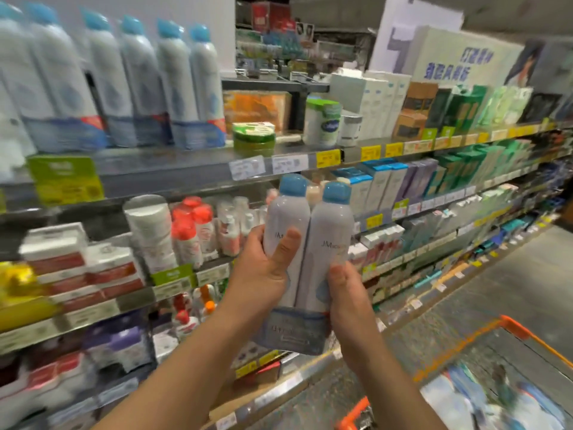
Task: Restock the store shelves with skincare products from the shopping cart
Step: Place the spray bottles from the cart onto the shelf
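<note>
- Twin-pack [305,243] of tall spray cans, centre frame: left hand [263,274] and right hand [347,293] both grip its sides.
- Likely heavy, rigid, slick wrap; support the base.

Two forearms reach in from the bottom edge, both bare — no sleeve, watch, ring or glove shows. The left hand [263,274] and right hand [348,301] have short, plain nails — unpainted.
</note>
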Motion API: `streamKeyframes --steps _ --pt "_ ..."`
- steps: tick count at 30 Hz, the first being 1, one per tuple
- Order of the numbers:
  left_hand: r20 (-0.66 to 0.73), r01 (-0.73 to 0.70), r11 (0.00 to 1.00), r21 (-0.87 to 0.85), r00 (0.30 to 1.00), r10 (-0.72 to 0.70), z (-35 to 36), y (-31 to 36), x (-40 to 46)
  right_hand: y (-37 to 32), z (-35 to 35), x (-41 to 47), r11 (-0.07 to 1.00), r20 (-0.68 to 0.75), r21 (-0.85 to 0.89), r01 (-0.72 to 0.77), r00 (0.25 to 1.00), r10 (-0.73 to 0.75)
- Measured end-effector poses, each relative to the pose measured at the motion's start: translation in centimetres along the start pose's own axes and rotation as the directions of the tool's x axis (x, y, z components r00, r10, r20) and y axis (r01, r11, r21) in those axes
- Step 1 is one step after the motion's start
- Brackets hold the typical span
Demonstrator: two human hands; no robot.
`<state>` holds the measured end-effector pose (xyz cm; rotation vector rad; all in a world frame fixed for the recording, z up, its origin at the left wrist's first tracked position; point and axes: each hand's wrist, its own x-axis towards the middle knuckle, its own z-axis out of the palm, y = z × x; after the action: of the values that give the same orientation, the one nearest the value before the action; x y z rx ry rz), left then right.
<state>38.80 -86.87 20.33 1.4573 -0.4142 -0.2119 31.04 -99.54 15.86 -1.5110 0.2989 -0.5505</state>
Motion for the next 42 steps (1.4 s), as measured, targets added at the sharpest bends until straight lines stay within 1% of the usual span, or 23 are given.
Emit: streamKeyframes --steps 3,5,10,14,19,23,26,30,32,35,39,42 --pt "-0.033 -0.049 0.999 0.014 0.998 0.05 -4.0 1.2 0.5 -0.2 4.2 0.5 1.0 0.075 -0.002 -0.014 0.997 0.014" --pt "-0.065 -0.055 0.998 0.012 0.996 0.056 -6.6 1.7 0.8 -0.6 7.1 0.8 1.0 0.107 0.013 -0.017 0.994 0.015" --pt "-0.194 -0.07 0.995 -0.071 0.98 0.055 -11.9 3.2 1.6 -2.3 13.0 1.8 1.0 0.19 -0.019 0.022 0.982 -0.018" --pt "-0.26 -0.082 0.995 -0.05 0.963 0.066 -14.7 4.5 2.2 -3.2 16.3 3.2 0.998 0.262 -0.009 0.063 0.963 -0.059" --pt "-0.29 -0.091 0.996 -0.002 0.953 0.086 -17.8 5.9 3.3 -4.4 19.5 4.6 0.992 0.328 -0.023 0.124 0.938 -0.11" --pt "-0.322 -0.094 0.995 -0.011 0.943 0.086 -19.2 7.0 4.6 -5.2 21.4 6.7 0.992 0.37 0.003 0.123 0.922 -0.115" --pt "-0.359 -0.101 0.994 0.043 0.927 0.11 -19.9 8.2 5.8 -5.7 22.4 8.7 0.991 0.39 0.073 0.109 0.912 -0.129" --pt "-0.352 -0.126 0.989 0.08 0.925 0.146 -20.6 10.0 7.6 -6.9 23.6 11.6 0.983 0.427 0.165 0.085 0.892 -0.149" --pt "-0.371 -0.129 0.982 0.135 0.913 0.171 -21.1 10.9 8.7 -7.7 24.1 13.3 0.977 0.447 0.198 0.079 0.88 -0.161" --pt "-0.434 -0.124 0.957 0.263 0.87 0.232 -21.8 11.8 10.0 -8.9 25.0 15.4 0.967 0.475 0.242 0.078 0.86 -0.188" --pt "-0.475 -0.104 0.91 0.402 0.826 0.304 -22.8 12.2 10.6 -10.7 26.8 17.8 0.964 0.515 0.262 0.045 0.839 -0.179" --pt "-0.523 -0.083 0.86 0.503 0.763 0.38 -23.8 12.6 10.9 -12.0 28.4 19.0 0.964 0.538 0.26 0.056 0.821 -0.192"
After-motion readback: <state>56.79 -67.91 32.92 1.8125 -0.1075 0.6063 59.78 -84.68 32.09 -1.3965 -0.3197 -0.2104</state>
